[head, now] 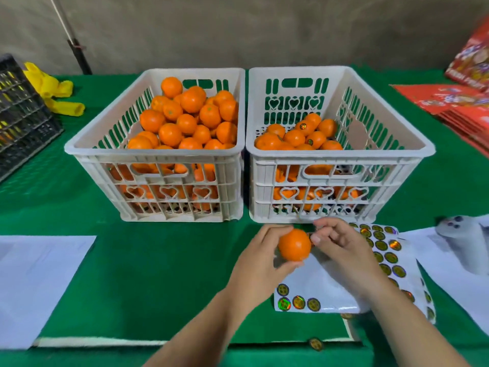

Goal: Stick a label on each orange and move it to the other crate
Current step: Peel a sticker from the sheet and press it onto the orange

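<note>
1. Head camera, looking down: the left hand (260, 256) cups an orange (294, 245) just above the green tablecloth (158, 274), in front of the right crate (341, 160); thumb below, fingers curled over the far side.
2. The right hand (341, 247) has its fingertips pinched at the orange's right side, probably pressing on a label; the label itself is hidden, so I cannot tell.
3. Handling, by my judgement: the fruit looks firm, light and round, with smooth, slightly slick peel. A cupped palm grip suits it; hard squeezing may bruise it.
4. The sticker sheet (328, 282) beneath the hands is thin and floppy; its round holographic labels should peel from an edge.
5. The left crate (156, 152) is heaped with unlabelled oranges; the right one holds fewer, some showing stickers.
6. Writing: label print is too small to read; the red boxes (468, 96) show blurred lettering.
</note>
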